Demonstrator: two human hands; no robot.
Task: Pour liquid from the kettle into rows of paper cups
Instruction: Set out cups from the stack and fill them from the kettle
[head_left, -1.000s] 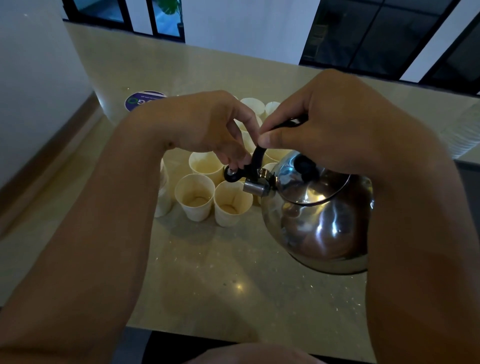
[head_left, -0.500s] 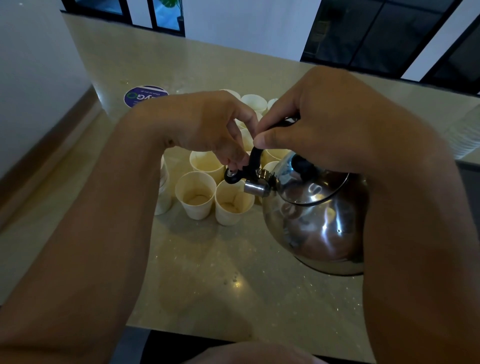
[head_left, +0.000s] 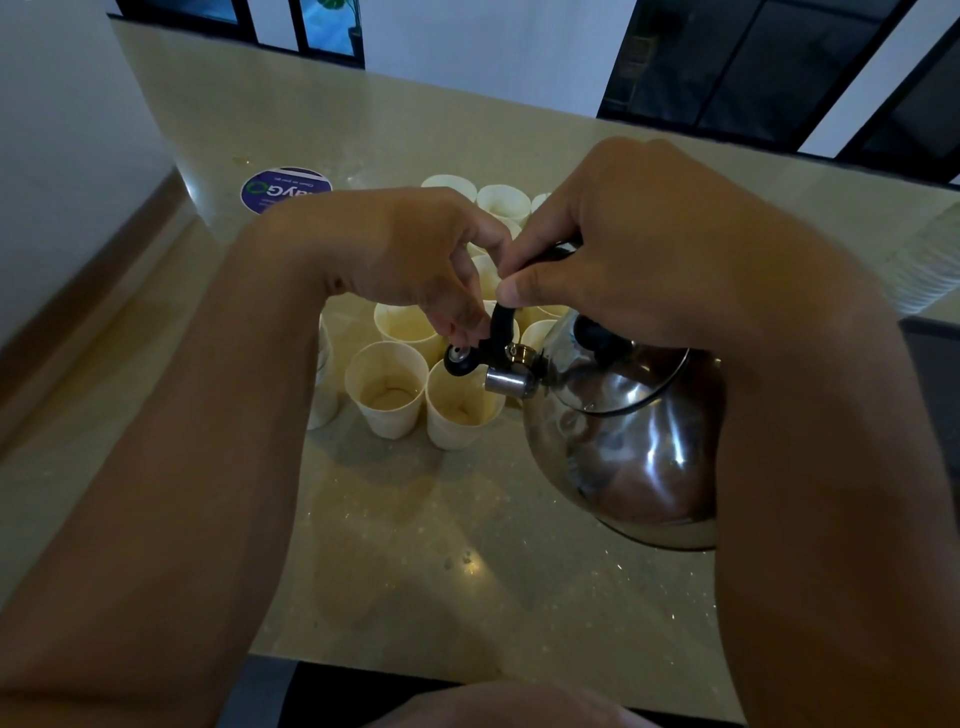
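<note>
Steel kettle (head_left: 623, 436) handle in right grip (head_left: 639, 249).

From my feed I see two bare forearms, no sleeves, no watch or bands at either wrist; the left hand (head_left: 410, 254) and right hand (head_left: 639, 244) wear no gloves or rings that I can make out; nails short.

Both forearms reach forward and converge at the middle of the view. The left hand (head_left: 410, 254) curls its fingers downward, fingertips pinching something small and black. The right hand (head_left: 644, 244) is closed in a fist round a dark handle, thumb lying along the top, knuckles up.
</note>
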